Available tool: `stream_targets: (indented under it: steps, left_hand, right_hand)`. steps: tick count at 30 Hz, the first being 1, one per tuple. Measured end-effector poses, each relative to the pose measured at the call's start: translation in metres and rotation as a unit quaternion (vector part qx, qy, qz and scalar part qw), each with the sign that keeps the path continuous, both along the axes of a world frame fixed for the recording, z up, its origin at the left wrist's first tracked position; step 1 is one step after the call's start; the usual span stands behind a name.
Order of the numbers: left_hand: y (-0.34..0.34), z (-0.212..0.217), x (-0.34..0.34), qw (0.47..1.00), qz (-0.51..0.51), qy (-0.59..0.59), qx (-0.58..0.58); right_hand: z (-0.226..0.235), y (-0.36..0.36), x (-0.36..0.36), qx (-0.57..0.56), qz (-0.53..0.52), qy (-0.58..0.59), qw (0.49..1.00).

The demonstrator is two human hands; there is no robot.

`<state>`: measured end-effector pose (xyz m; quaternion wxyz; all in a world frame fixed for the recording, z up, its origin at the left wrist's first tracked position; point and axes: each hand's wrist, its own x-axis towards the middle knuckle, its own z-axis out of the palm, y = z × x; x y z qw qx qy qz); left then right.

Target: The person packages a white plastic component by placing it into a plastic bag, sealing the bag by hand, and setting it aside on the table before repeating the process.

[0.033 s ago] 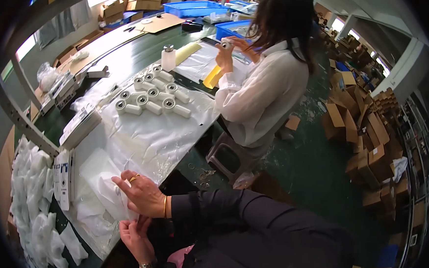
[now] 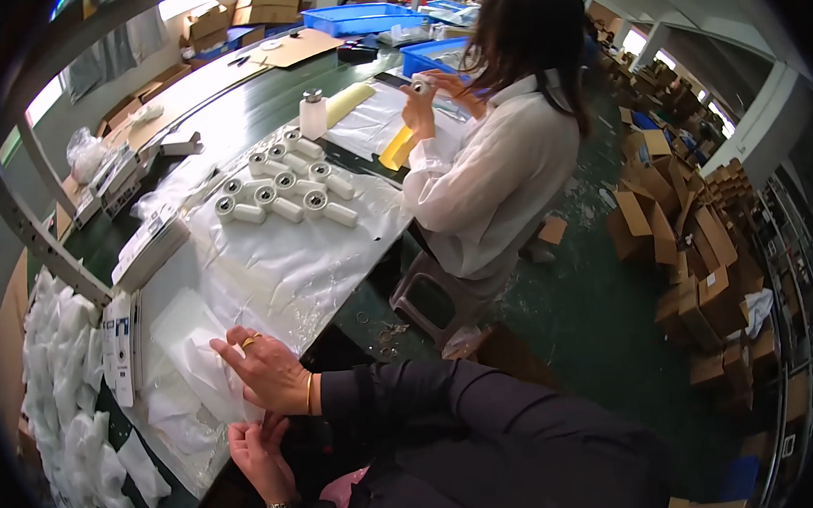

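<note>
My right hand (image 2: 264,367), with a gold ring and a bangle, lies on a white plastic bag (image 2: 199,360) at the near edge of the green table (image 2: 258,105). Its fingers curl over the bag and hold it down. My left hand (image 2: 259,454), with a watch on the wrist, sits just below it at the table edge and pinches the bag's lower edge. Under the bag lies a stack of clear plastic sheets (image 2: 277,262).
Several white rollers (image 2: 282,196) lie on plastic further along the table. A seated co-worker (image 2: 503,164) in a white shirt holds one. A heap of filled white bags (image 2: 62,405) sits at the left, blue bins (image 2: 364,16) at the far end and cardboard boxes (image 2: 696,264) on the floor at the right.
</note>
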<state>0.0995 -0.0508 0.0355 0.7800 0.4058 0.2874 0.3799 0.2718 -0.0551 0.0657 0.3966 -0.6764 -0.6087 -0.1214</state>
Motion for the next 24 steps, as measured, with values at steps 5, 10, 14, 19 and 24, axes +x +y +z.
stream_targets:
  steps: [5, 10, 14, 19, 24]
  left_hand:
    - [-0.021, 0.016, 0.003, 0.997, 0.028, 0.067, -0.017]
    - [0.020, 0.007, -0.003, 0.983, 0.019, 0.164, 0.079]
    - [0.040, -0.020, -0.012, 0.957, 0.061, 0.228, 0.166]
    - [0.059, -0.024, -0.012, 0.951, 0.081, 0.245, 0.172]
    - [0.076, -0.028, -0.009, 0.958, 0.073, 0.230, 0.153]
  right_hand:
    - [-0.015, -0.015, 0.002, -0.140, -0.002, 0.021, 0.990]
    - [-0.023, -0.001, -0.009, -0.155, 0.008, 0.059, 0.986]
    - [-0.028, 0.014, -0.005, -0.070, 0.028, 0.036, 0.996]
    - [-0.045, 0.043, -0.007, -0.057, 0.029, 0.042, 0.997]
    - [-0.060, 0.061, 0.000, -0.024, 0.035, 0.094, 0.995]
